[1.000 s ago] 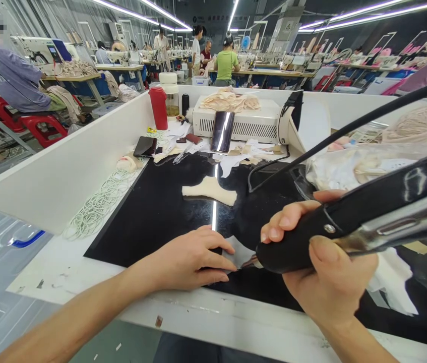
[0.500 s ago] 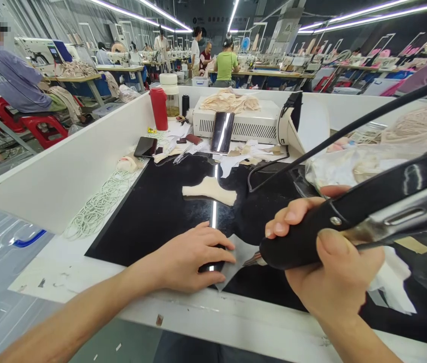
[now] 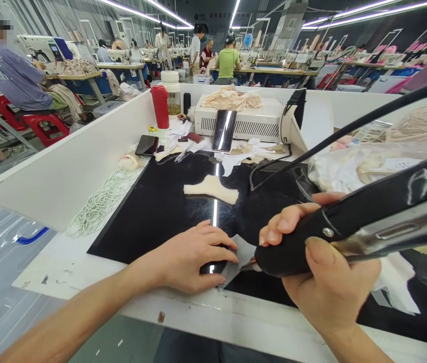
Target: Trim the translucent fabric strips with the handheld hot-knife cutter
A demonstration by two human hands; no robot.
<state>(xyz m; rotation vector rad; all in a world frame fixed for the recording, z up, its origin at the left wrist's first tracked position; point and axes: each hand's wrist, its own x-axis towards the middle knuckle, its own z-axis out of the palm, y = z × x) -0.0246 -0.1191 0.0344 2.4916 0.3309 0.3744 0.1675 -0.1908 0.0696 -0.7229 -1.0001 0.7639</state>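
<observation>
My left hand (image 3: 192, 259) lies palm down on the black work surface, fingers apart. Its fingertips touch the left edge of a small translucent grey sheet (image 3: 244, 250). My right hand (image 3: 328, 275) is wrapped round the black handle of a corded hand tool (image 3: 360, 222) that has a long metal piece along its side. The narrow tip of this tool meets the sheet's lower right part, and whether it presses through cannot be told. Farther back on the black surface lies a cream fabric piece (image 3: 211, 189), its middle taller than its ends.
A tangle of pale green cord (image 3: 98, 204) lies at the left wall. Phones, scraps, a red cup (image 3: 160, 107) and a white box-shaped device (image 3: 238, 118) stand at the back. The tool's black cable (image 3: 344, 138) arcs across the right side, near plastic bags.
My right hand and the tool have shifted slightly left, with the tip a little lower on the sheet. The left hand keeps its place on the sheet. The whole view has moved slightly.
</observation>
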